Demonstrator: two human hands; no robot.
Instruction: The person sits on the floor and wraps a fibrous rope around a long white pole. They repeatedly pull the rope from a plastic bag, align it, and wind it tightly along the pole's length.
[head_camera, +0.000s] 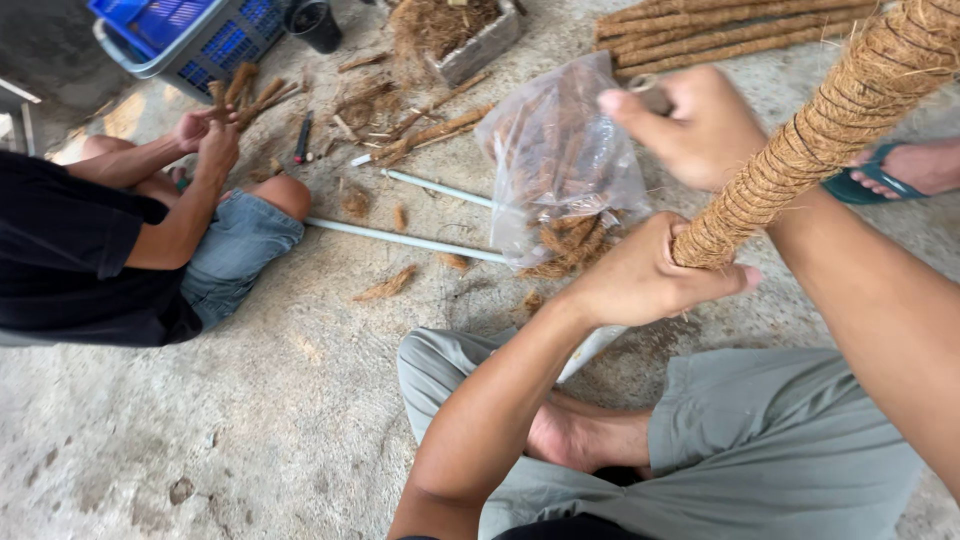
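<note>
My left hand (640, 275) is wrapped around the lower end of a coir-wrapped pole (820, 135), which slants up to the top right corner. A white pipe end (590, 350) sticks out below that hand. My right hand (685, 120) hovers above the pole, fingers curled on something small I cannot make out. Just behind both hands lies a clear plastic bag (560, 160) with brown coir fibre in it.
A person in a black shirt (70, 260) sits at the left, working coir in both hands. White pipes (410, 240) lie on the concrete floor. Finished coir poles (720, 30) are stacked at the top right. A blue crate (190, 35) stands at the top left. A sandalled foot (900, 170) is at the right.
</note>
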